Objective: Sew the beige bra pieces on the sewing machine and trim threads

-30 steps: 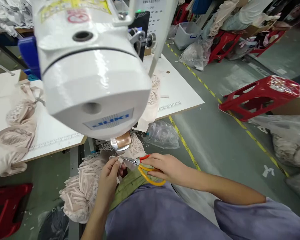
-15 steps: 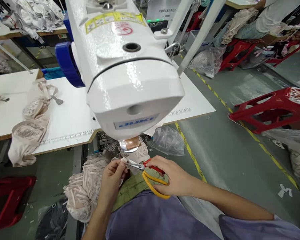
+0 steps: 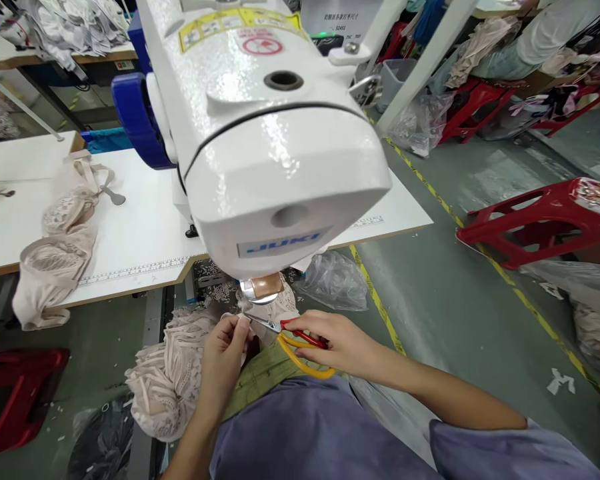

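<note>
My right hand (image 3: pixel 341 343) grips a pair of scissors (image 3: pixel 293 340) with red and yellow handles, blades pointing left. My left hand (image 3: pixel 225 357) pinches a small end of pale fabric strap (image 3: pixel 235 320) right at the blade tips. Both hands work just below the head of a white sewing machine (image 3: pixel 265 147). A heap of pale pink lace garments (image 3: pixel 167 373) lies under my left hand, spilling down beside my lap.
A white work table (image 3: pixel 140 233) holds pink lace bras (image 3: pixel 55 253) at the left. Red plastic stools (image 3: pixel 540 220) stand on the green floor to the right, with plastic bags (image 3: pixel 333 280) of fabric and yellow floor tape (image 3: pixel 380 303). Another person (image 3: pixel 530 33) sits at the far back right.
The view has shifted so the machine head sits more to the right. My hands stay together under it, the scissors still at the strap end.
</note>
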